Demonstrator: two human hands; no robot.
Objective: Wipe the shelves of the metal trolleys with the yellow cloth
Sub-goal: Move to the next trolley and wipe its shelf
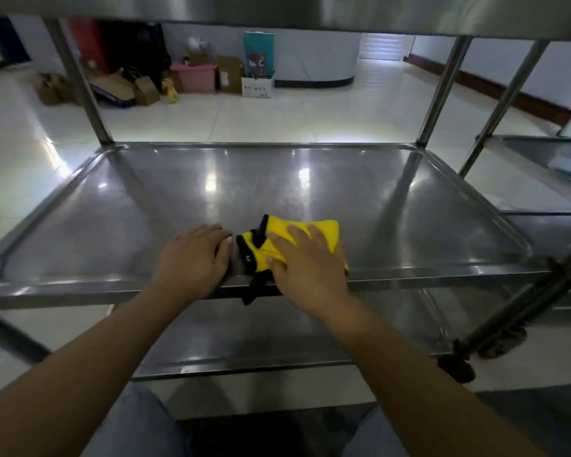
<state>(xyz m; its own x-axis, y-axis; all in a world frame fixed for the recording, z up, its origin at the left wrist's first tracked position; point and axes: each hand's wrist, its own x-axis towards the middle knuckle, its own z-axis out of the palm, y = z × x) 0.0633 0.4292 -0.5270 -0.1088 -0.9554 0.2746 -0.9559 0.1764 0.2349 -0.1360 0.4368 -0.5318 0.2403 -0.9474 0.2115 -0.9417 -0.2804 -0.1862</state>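
Both my hands down on the middle shelf, cloth under the right one.

My right hand (305,262) lies flat, fingers straight and spread, pressing the folded yellow cloth with black trim (279,240) onto the shiny steel middle shelf of the metal trolley (409,209), near its front edge. My left hand (192,258) rests palm-down just beside the cloth, fingers relaxed, holding nothing. Lower shelf (277,338) below; cardboard boxes (229,74) on the floor beyond.
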